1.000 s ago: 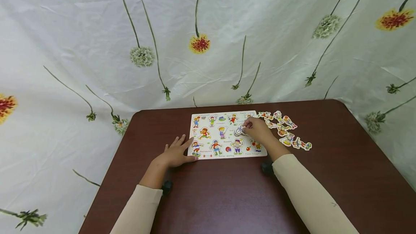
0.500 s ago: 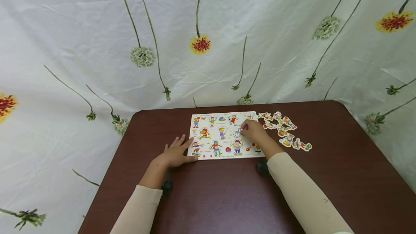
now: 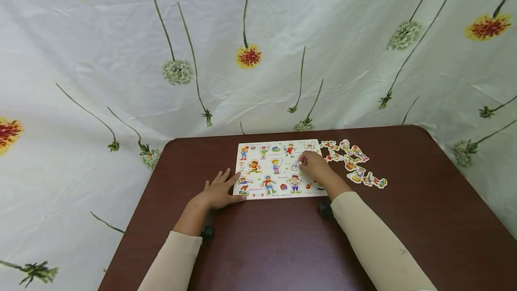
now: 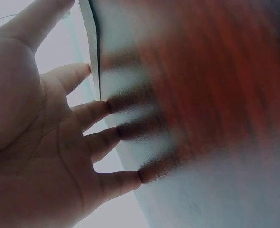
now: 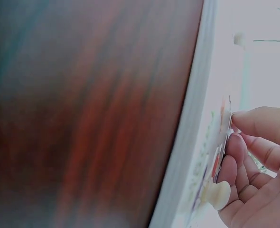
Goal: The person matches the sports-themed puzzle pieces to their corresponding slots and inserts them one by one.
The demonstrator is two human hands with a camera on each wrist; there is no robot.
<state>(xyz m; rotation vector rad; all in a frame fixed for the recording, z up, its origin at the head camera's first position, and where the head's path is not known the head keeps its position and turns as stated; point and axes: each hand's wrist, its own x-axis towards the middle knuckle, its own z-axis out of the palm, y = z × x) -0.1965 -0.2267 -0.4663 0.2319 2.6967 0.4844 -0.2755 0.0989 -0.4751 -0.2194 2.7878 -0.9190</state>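
Observation:
A white puzzle board (image 3: 266, 158) printed with children at sports lies on the table. My right hand (image 3: 315, 166) is over its right half, pinching a bicycle-picture puzzle piece (image 3: 295, 165) down at the board's surface. In the right wrist view the thumb and fingers (image 5: 261, 126) meet close against the board face; the grip point is partly hidden. A pale round knob (image 5: 217, 194) of another piece stands beside those fingers. My left hand (image 3: 218, 191), fingers spread, rests at the board's lower left corner, thumb and index finger touching its edge. The left wrist view shows the other fingertips on the tabletop.
Several loose puzzle pieces (image 3: 351, 161) lie in a cluster right of the board. The dark brown table (image 3: 258, 241) has its far edge just behind the board, with a flower-printed cloth (image 3: 343, 35) hanging beyond.
My right hand has moved slightly left and down with the bicycle piece, then stayed almost still over the last half second. The left hand has not moved.

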